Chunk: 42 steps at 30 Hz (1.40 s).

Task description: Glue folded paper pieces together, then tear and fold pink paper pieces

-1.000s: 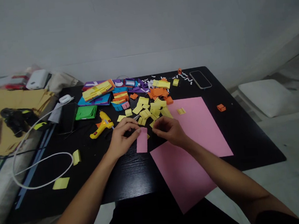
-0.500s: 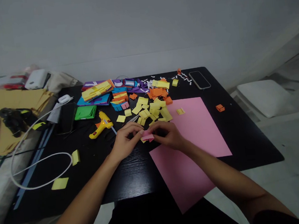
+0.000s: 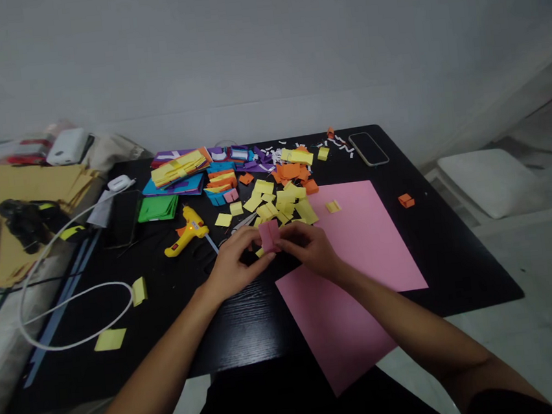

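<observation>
Between my hands, over the black table, is a small folded pink paper piece (image 3: 269, 235), its creased face turned up. My left hand (image 3: 237, 263) grips its left and lower edge between thumb and fingers. Thumb and fingertips of my right hand (image 3: 310, 248) pinch its right side. Just beyond lie many small folded yellow papers (image 3: 285, 203) and orange pieces (image 3: 292, 171). Scissors, partly hidden by my left hand, rest near the yellow pieces. A large pink sheet (image 3: 358, 251) lies under my right forearm, with one yellow piece (image 3: 333, 206) on it.
A yellow glue gun (image 3: 188, 232) and a looped white cable (image 3: 77, 296) lie left on the black table (image 3: 248, 327). Green papers (image 3: 157, 208) and stacked coloured strips sit behind. A phone (image 3: 369, 148) is at the back right; a white stool (image 3: 483, 182) stands beyond the right edge.
The pink piece has been turned up, so its broad face now shows. My left thumb has shifted down to its lower edge; my right fingers have moved slightly.
</observation>
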Each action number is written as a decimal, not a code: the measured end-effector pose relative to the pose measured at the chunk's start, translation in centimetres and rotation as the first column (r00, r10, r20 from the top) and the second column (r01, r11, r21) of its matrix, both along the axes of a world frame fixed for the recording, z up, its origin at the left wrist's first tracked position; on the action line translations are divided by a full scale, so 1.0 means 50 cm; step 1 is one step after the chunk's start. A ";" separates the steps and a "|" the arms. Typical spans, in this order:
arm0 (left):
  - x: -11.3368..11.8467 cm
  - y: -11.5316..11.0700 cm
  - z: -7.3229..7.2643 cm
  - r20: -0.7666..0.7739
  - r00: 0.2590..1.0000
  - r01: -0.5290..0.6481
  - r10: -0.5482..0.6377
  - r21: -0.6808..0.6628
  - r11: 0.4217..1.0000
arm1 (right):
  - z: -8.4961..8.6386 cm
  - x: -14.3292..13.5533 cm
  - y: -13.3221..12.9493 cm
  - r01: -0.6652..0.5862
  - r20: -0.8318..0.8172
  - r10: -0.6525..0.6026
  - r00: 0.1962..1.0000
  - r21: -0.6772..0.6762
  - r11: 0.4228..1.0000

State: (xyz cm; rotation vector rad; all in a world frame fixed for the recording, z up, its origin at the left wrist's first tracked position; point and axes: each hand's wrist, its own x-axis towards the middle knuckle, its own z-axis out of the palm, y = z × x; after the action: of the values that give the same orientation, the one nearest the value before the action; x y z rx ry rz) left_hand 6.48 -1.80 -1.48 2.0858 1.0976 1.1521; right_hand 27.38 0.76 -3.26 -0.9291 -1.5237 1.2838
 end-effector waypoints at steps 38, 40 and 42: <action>0.018 -0.014 0.008 0.137 0.982 -0.142 0.131 0.074 0.987 | 0.005 -0.004 -0.018 0.106 -0.023 -0.105 0.994 0.053 0.993; 0.019 -0.013 0.007 0.142 0.982 -0.139 0.122 0.114 0.984 | 0.008 -0.004 -0.018 0.119 -0.024 -0.117 0.993 0.117 0.986; 0.018 -0.012 0.006 0.141 0.982 -0.142 0.122 0.145 0.979 | 0.009 -0.004 -0.017 0.120 -0.029 -0.116 0.993 0.183 0.976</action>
State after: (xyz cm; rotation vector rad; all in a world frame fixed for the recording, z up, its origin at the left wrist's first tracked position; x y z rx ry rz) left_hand 7.39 -2.42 -1.18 2.0416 1.1296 1.4598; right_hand 27.16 -0.11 -2.81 -0.8717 -1.5213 1.0452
